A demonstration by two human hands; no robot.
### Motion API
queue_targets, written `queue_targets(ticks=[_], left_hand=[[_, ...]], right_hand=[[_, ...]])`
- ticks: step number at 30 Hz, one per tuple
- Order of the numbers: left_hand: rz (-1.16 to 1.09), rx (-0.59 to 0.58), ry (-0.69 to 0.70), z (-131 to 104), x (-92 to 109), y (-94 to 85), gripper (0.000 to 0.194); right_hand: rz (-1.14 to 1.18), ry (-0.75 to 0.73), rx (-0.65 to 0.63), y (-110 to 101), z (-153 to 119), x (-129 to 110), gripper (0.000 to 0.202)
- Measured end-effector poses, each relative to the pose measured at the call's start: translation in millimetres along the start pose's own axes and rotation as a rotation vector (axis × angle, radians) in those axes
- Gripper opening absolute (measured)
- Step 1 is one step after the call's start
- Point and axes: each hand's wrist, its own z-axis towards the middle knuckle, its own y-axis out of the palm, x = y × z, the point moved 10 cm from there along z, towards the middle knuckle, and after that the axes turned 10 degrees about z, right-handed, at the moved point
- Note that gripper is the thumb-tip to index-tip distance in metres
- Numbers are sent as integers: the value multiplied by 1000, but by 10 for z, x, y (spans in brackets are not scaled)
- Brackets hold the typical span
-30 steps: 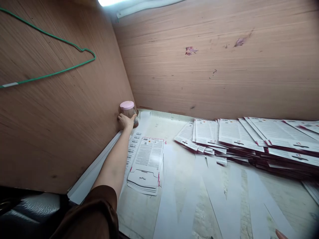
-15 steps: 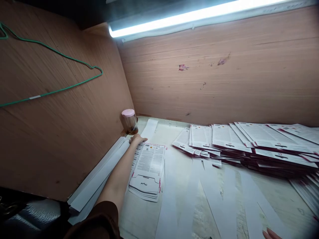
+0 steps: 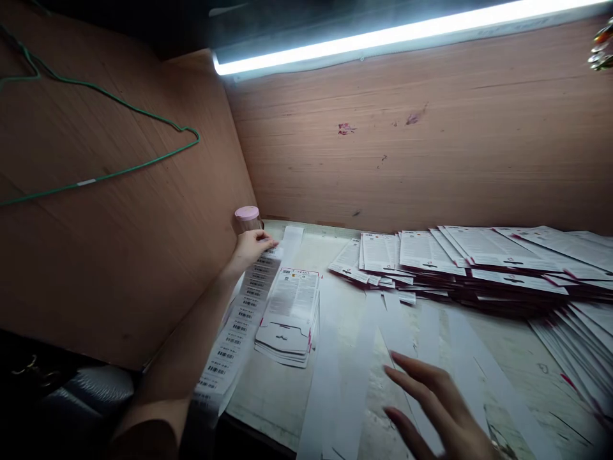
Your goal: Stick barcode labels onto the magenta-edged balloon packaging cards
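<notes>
My left hand pinches the far end of a long strip of barcode labels, which runs back toward me along the left side of the table. Right beside the strip lies a small stack of printed cards, each with a hang-hole flap at the near end. My right hand is over the near part of the table, fingers spread and nothing in them. Beneath and around it lie long white paper strips.
Many printed cards are piled along the back right, with another fanned row at the right edge. A jar with a pink lid stands in the back left corner. A green hanger hangs on the left panel, below a tube light.
My left hand has lifted the label strip, so its row of barcodes now shows beside the card stack. My right hand has come further into view from the lower right.
</notes>
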Motion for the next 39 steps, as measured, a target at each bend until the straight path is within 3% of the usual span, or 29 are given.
queue_targets(ticks=[1,3,4,6,9,12,16,20,28,33,39], left_hand=[[-63,-45,71,-273,198,-74,28],[-303,-261,172,-938,558,-76,31],[-371,-348,167,-1283,663,-64,30],[-463,-412,147,-1893,781,-68,28],[-665,-456,18,-2542,706,44,28],[-919,-462,-151,-2927,473,213,29],[-1088,-373,-253,-3227,192,282,30],[-1079,-286,-268,-3438,23,240,29],[-1193,-309,-445,-3489,-318,250,40],[-1226,-330,-368,-3524,-208,194,37],[-1237,-235,-301,-3554,-124,177,39]], right_hand=[[104,15,8,94,150,-131,36],[353,78,61,260,383,-343,33],[490,105,106,324,451,-428,32],[734,146,207,410,484,-543,31],[849,154,268,454,368,-653,26],[705,68,183,463,228,-818,30],[585,-53,157,471,64,-1022,35],[531,-74,140,577,-77,-1157,28],[365,-345,129,589,-393,-1635,31],[260,-266,169,569,-234,-1589,43],[221,-342,203,607,-299,-1586,44]])
